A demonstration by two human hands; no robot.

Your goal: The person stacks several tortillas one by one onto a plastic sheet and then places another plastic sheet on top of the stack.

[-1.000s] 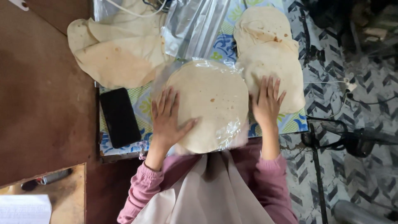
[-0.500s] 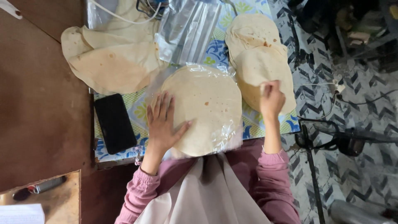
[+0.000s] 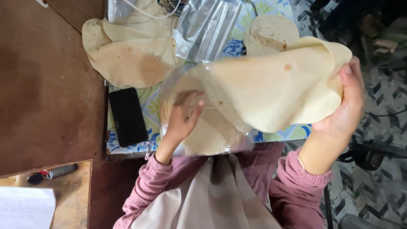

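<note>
On the bench [image 3: 51,85], by the black phone [image 3: 127,116], your left hand [image 3: 182,118] lies flat and released on the flatbread stack [image 3: 207,135] in its clear plastic. Your right hand [image 3: 345,106] pinches the lifted flatbread [image 3: 271,93] by its edge; gripped there, it could tear. Half a second ago it lay flat.

Lifted flatbread [image 3: 275,91]: soft dough, matt, pale, few brown spots. Wrap beneath [image 3: 190,76]: clear plastic film, glossy, crinkled. Flatbread stack far left [image 3: 131,55]: matt, floury. Foil sheet [image 3: 207,29]: metallic, shiny, creased. Phone [image 3: 127,116]: black, smooth, glossy. Table cover [image 3: 146,99]: patterned, slightly glossy. Table left [image 3: 46,85]: brown wood, worn matt. Sleeves [image 3: 148,186]: pink cloth, ribbed cuffs.
</note>
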